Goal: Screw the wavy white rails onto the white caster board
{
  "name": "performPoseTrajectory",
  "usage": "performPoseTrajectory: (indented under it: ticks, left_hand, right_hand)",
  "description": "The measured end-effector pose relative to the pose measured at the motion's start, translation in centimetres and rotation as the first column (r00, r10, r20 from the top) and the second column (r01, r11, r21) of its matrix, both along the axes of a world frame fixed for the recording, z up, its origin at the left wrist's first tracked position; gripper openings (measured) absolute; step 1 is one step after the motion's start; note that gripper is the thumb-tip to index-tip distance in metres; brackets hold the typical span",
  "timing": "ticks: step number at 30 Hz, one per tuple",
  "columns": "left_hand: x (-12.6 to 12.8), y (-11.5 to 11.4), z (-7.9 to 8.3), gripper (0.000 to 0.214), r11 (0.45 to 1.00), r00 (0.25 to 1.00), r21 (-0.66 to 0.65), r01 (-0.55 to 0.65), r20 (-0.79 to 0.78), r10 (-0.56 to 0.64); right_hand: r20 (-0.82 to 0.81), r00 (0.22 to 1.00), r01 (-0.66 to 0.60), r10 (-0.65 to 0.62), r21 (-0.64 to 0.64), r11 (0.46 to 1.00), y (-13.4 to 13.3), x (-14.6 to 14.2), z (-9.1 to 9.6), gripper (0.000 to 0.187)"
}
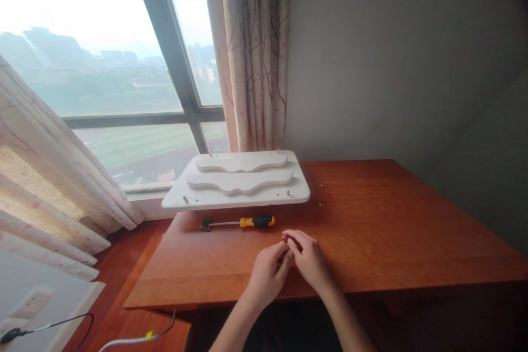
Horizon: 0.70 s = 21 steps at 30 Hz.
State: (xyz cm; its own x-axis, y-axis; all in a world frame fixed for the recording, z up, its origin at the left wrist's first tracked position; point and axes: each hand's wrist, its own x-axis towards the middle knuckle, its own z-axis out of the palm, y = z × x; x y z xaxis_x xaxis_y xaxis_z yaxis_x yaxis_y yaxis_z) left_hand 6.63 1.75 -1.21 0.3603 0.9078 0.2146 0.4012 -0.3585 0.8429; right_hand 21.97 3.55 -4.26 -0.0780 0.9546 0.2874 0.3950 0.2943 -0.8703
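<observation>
My left hand (269, 270) and my right hand (307, 256) meet above the front part of the wooden table, fingertips pressed together. Both are closed, and whatever they pinch, if anything, is hidden between the fingers. Just beyond them lies a screwdriver (258, 221) with a yellow and black handle, its shaft pointing left. By its tip sits a small cluster of dark screws (205, 224). Farther back rests a white board (173, 198) with short wooden dowels standing near its corners. Two wavy-edged white pieces (241, 182) lie on the board.
The reddish-brown table (391, 231) stretches right to a grey wall (391, 55). A window (103, 77) and curtains (256, 55) stand behind and left. A cable (136, 341) hangs by the table's front left, near a wall socket (33, 303). Tiny white bits lie right of the board.
</observation>
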Motion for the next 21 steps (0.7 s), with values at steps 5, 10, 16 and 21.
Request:
performPoseTrajectory:
  ticks: [5, 10, 16, 21]
  left_hand:
    - [0.03, -0.07, 0.11, 0.027, 1.0, 1.0, -0.011, -0.008, -0.004, 0.008]
    - [0.01, -0.09, 0.06, 0.028, 1.0, 1.0, -0.008, -0.015, -0.002, 0.015]
    - [-0.08, -0.13, -0.02, 0.027, 1.0, 1.0, 0.007, -0.013, 0.003, 0.013]
    - [-0.02, -0.11, -0.01, 0.027, 1.0, 1.0, 0.014, -0.015, 0.007, 0.015]
  right_hand:
    - [-0.009, 1.0, -0.005, 0.005, -0.006, 1.0, 0.03, 0.01, -0.2, 0.028]
    - [-0.016, 1.0, -0.003, 0.003, 0.001, 1.0, -0.04, -0.05, -0.12, 0.028]
    - [-0.013, 1.0, -0.002, 0.002, 0.003, 1.0, -0.01, -0.03, -0.17, 0.028]
    - [-0.005, 1.0, -0.003, 0.003, 0.013, 1.0, 0.13, 0.02, -0.53, 0.028]
